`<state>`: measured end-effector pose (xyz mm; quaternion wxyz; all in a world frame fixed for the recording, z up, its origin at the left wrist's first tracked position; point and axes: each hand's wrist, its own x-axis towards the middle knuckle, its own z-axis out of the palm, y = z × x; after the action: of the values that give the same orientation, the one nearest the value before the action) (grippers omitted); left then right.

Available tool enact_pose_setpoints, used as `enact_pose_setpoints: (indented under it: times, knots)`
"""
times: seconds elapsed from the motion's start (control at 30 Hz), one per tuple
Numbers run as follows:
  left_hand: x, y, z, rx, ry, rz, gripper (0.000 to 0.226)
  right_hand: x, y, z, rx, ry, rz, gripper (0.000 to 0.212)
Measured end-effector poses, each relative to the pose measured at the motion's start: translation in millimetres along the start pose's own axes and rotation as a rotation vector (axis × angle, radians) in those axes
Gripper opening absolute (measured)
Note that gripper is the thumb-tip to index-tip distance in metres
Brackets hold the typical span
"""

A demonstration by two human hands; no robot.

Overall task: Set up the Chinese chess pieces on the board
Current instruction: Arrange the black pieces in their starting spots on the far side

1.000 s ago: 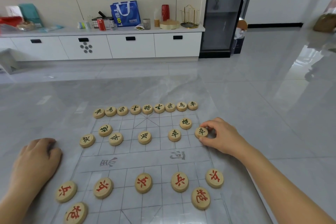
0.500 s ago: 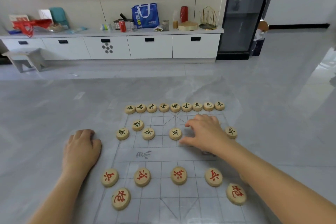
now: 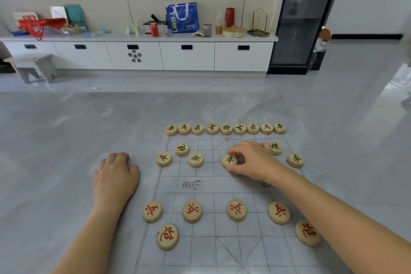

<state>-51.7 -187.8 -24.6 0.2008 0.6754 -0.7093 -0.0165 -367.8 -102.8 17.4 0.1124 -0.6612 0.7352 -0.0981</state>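
head view: a black soldier piece (image 3: 229, 160) is pinched by the right hand (image 3: 253, 162) on the board (image 3: 222, 184), while the left hand (image 3: 115, 176) is rested curled, holding nothing visible, on the floor (image 3: 55, 162).

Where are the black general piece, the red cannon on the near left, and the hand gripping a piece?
black general piece (image 3: 226, 128): head view, top face.
red cannon (image 3: 168, 236): head view, face centre.
right hand (image 3: 253, 160): head view, back of hand.
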Motion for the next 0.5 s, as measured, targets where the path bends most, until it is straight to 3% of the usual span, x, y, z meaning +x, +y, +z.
enact_pose_setpoints:
  times: [0.33,0.5]
  knots:
    - [0.2,-0.4,0.6,-0.007,0.007,0.004,0.031,0.7,1.8,-5.6,0.036,-0.048,-0.015,0.047]
    - [-1.6,1.8,-2.3,-0.002,0.003,-0.003,0.032,3.4,-9.4,-6.8,0.02,-0.031,-0.014,0.068]
